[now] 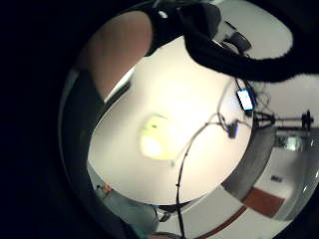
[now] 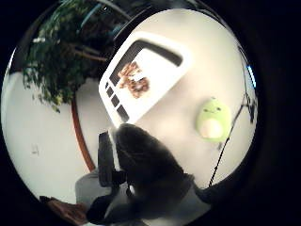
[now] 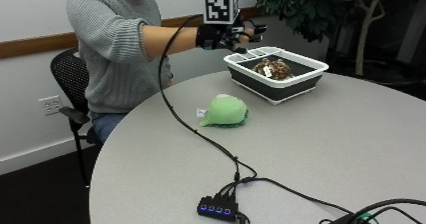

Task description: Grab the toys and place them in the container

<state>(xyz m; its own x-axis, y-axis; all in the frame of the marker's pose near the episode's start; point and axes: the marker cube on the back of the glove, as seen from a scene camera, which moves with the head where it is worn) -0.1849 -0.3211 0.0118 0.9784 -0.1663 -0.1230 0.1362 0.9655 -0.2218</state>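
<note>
Hand (image 3: 229,36) empty, fingers relaxed, beside container (image 3: 276,91); green toy (image 3: 225,111) near counter (image 3: 346,149) cable, which you could snag.

I sit at the far left of the scene with my right arm (image 3: 156,36) stretched out level at about chest height, reaching to the right. The grey sleeve (image 3: 110,31) is pushed up to the elbow, so my forearm is bare as far as the wrist. My gloved right hand (image 3: 229,36) hangs in the air at the end of that arm, touching nothing. Its fingers (image 3: 256,30) point away to the right, relaxed and only slightly bent, with nothing between them. The palm looks to be turned down. From the thumb side of the palm, one dark gloved finger (image 2: 141,155) shows close up. My other hand is out of sight.
</note>
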